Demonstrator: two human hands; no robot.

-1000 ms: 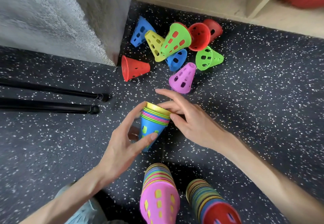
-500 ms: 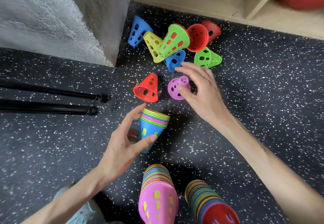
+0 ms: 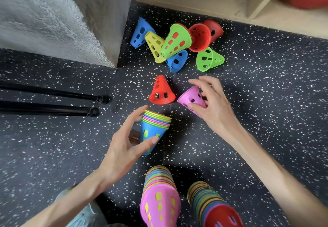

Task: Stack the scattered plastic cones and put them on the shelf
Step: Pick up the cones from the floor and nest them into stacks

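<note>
While the left hand (image 3: 124, 148) cups the inverted blue-bottomed stack (image 3: 154, 129) between thumb and fingers, the right hand (image 3: 211, 106) pinches a tilted purple cone (image 3: 191, 98) above the floor.

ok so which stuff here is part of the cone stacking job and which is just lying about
Job:
- purple perforated plastic cone, gripped by right hand
- short inverted blue-bottomed stack, steadied by left hand
- upright red cone
- scattered cone pile
- wooden shelf

Lying about:
- two black poles
- grey concrete pillar

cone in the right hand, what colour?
Purple, with dark slots; the right hand grips this cone. Head view shows it.
</note>
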